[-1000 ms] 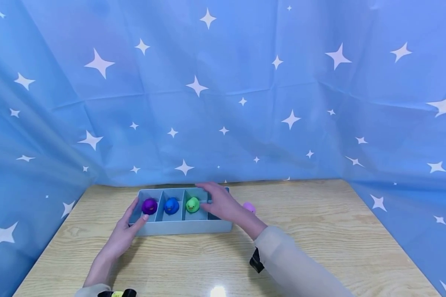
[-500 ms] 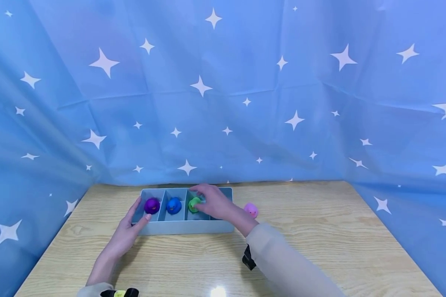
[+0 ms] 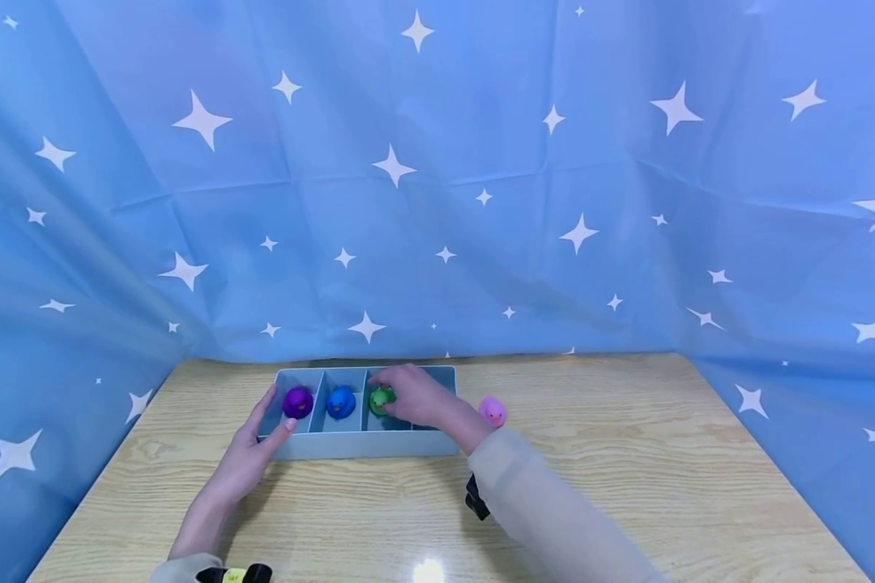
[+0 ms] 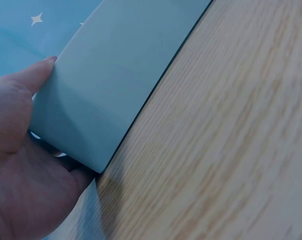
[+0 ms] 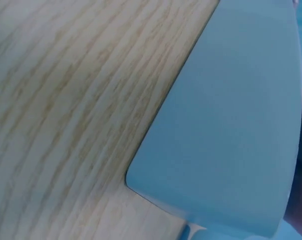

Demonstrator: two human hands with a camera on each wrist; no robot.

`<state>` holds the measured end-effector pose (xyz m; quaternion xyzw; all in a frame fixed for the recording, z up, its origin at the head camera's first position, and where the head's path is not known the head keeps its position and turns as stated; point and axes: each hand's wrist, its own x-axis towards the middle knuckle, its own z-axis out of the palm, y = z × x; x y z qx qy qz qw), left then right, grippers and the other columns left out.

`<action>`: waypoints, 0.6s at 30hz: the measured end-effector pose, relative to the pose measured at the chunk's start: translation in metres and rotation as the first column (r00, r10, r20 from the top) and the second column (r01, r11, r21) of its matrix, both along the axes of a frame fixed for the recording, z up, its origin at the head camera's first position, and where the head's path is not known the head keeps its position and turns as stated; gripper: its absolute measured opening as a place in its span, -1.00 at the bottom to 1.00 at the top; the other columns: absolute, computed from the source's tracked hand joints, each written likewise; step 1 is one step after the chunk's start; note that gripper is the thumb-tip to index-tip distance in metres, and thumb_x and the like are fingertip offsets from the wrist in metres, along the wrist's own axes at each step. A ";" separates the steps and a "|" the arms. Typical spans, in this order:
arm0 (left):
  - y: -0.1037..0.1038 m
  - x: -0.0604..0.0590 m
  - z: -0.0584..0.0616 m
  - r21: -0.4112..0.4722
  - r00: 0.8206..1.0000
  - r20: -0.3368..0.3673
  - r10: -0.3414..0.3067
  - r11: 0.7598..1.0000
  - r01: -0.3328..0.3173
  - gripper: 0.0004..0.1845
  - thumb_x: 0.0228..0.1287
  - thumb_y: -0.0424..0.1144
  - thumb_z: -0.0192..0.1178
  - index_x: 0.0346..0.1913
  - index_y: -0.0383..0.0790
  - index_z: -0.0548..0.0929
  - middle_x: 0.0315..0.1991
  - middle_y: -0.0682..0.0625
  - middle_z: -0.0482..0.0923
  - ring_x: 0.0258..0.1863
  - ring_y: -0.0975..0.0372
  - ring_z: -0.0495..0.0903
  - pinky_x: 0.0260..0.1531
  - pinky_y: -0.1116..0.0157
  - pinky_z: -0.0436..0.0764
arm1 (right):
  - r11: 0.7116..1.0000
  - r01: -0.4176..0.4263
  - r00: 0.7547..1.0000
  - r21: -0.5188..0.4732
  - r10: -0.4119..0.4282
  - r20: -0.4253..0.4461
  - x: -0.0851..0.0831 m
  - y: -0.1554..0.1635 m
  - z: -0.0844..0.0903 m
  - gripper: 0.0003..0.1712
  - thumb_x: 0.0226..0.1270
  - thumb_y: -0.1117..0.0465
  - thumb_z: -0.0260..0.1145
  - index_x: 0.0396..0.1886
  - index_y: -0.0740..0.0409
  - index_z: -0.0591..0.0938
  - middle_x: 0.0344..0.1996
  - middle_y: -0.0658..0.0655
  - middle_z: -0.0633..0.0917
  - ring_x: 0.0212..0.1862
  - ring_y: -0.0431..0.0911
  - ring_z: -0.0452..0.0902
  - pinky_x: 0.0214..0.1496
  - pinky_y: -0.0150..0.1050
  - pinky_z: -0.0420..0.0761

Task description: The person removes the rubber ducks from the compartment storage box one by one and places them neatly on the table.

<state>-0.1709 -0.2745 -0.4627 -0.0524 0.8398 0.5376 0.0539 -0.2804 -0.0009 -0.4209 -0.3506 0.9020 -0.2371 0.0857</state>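
A pale blue divided box (image 3: pixel 364 444) lies lengthwise on the table. My left hand (image 3: pixel 242 463) grips its left end, thumb at the front rim and fingers along the side. The left wrist view shows that hand (image 4: pixel 25 150) round the box corner (image 4: pixel 100 95). In the head view, my right hand (image 3: pixel 424 398) reaches over the box's right part and pinches a green toy duck (image 3: pixel 377 397) in the third compartment from the left. A purple duck (image 3: pixel 297 402) sits in the leftmost compartment, a blue duck (image 3: pixel 340 402) in the second. The box wall (image 5: pixel 216 130) mostly hides the right hand in the right wrist view.
Outside the box, just past its right end, a pink toy duck (image 3: pixel 492 410) stands on the wooden table (image 3: pixel 627 470). Behind the table hangs a blue curtain (image 3: pixel 481 275) with white stars.
My right hand has moved slightly left and its fingers have come together on the green duck. The pink duck, partly hidden by my arm before, now shows. My left hand keeps its grip.
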 end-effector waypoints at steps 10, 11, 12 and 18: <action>0.000 0.000 0.000 -0.001 1.000 0.001 0.004 1.000 -0.004 -0.12 0.61 0.10 0.02 0.68 0.10 -0.31 0.67 -0.20 -0.34 0.59 -0.25 -0.38 0.44 -0.38 -0.21 | 1.000 0.015 1.000 0.027 -0.014 -0.006 -0.001 -0.003 -0.006 -0.56 0.39 0.27 0.44 0.24 0.09 0.69 0.07 0.04 0.73 0.06 -0.12 0.58 0.18 -0.26 0.59; -0.001 -0.001 0.000 0.001 1.000 -0.003 0.002 1.000 -0.002 -0.12 0.61 0.09 0.02 0.68 0.09 -0.31 0.67 -0.21 -0.34 0.59 -0.25 -0.38 0.45 -0.37 -0.22 | 0.999 0.013 1.000 0.032 -0.013 -0.011 -0.001 -0.004 -0.006 -0.58 0.39 0.27 0.44 0.23 0.08 0.70 0.06 0.03 0.73 0.04 -0.13 0.57 0.16 -0.26 0.59; -0.001 -0.001 0.000 0.003 1.000 -0.008 0.002 1.000 -0.002 -0.12 0.61 0.08 0.03 0.68 0.07 -0.30 0.67 -0.21 -0.33 0.59 -0.25 -0.38 0.45 -0.37 -0.21 | 0.999 0.009 1.000 0.033 -0.009 -0.016 -0.001 -0.004 -0.007 -0.59 0.39 0.27 0.44 0.21 0.08 0.71 0.04 0.02 0.73 0.02 -0.13 0.57 0.14 -0.27 0.59; -0.001 -0.001 -0.001 0.008 1.000 -0.019 0.003 1.000 -0.003 -0.12 0.61 0.06 0.04 0.69 0.06 -0.28 0.67 -0.22 -0.32 0.59 -0.25 -0.38 0.46 -0.36 -0.22 | 0.999 -0.015 0.999 0.045 0.018 -0.050 -0.001 -0.006 -0.007 -0.67 0.39 0.28 0.43 0.13 0.10 0.75 -0.03 0.02 0.75 -0.06 -0.15 0.56 0.07 -0.29 0.59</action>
